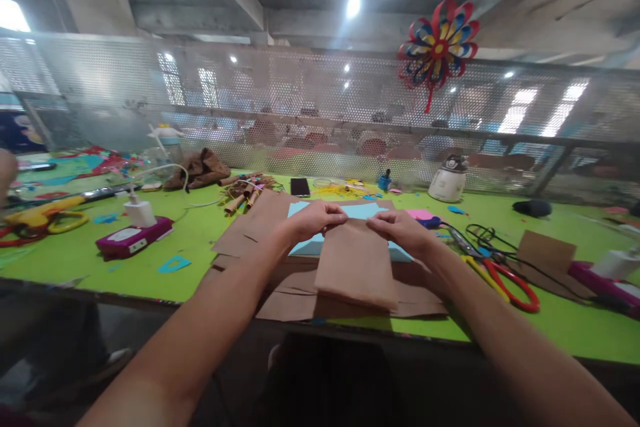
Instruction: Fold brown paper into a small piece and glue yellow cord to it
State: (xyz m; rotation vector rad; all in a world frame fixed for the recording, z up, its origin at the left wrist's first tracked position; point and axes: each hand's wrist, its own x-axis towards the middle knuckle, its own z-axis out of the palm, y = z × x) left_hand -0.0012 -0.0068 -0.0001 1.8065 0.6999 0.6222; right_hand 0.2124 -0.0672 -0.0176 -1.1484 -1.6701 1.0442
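Brown paper piece (356, 263) sits in the pinch of both hands: the left hand (316, 220) presses thumb and fingers together on its far left corner, and the right hand (403, 230) does likewise at its far right one. To handle that far edge well, grip both corners equally lightly, draw them gently apart so the edge runs straight, and keep the layers at its near end flush; uneven pull would likely skew or wrinkle it. Beneath are light blue sheets (367, 209), and below those larger brown sheets (245, 233) reaching close to the front edge of the green counter (200, 280), so a tug toward the body could drag them over. Red-and-yellow-handled scissors (500, 280) lie just beside the right forearm, with a black cord (480, 235) near them; elbow swings there should be small. Leftward there is more room, up to the purple box (135, 238). Forward, rolled brown pieces (247, 199) and a dark phone (300, 187) bound the reach.
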